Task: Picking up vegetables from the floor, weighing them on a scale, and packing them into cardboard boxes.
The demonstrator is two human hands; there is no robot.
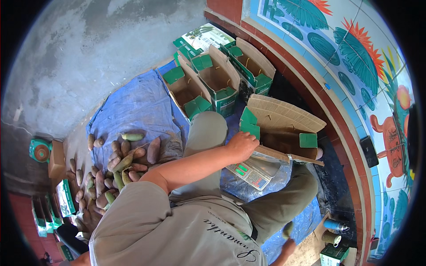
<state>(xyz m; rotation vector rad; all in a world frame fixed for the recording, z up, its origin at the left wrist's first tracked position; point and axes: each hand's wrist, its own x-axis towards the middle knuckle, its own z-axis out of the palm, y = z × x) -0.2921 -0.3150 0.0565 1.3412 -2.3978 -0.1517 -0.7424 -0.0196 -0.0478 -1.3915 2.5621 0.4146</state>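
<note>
My left hand (242,146) is closed on the near left edge of an open cardboard box (284,116), beside its green corner flap. The box sits tilted on a digital scale (249,174) with lit green displays, between my knees. Inside, the box is mostly in shadow. A small pinkish rounded thing (319,153) shows at the box's right corner. Low at the right, my right hand (289,246) is partly in view and blurred, with a green radish-like root (288,229) at its fingers.
Long green and reddish-brown roots (106,184) lie piled at left on a blue tarp (135,102). Several open boxes (217,80) line the far side, near a closed carton (204,40). A tiled wall curves along the right. Bottles (335,225) stand at lower right.
</note>
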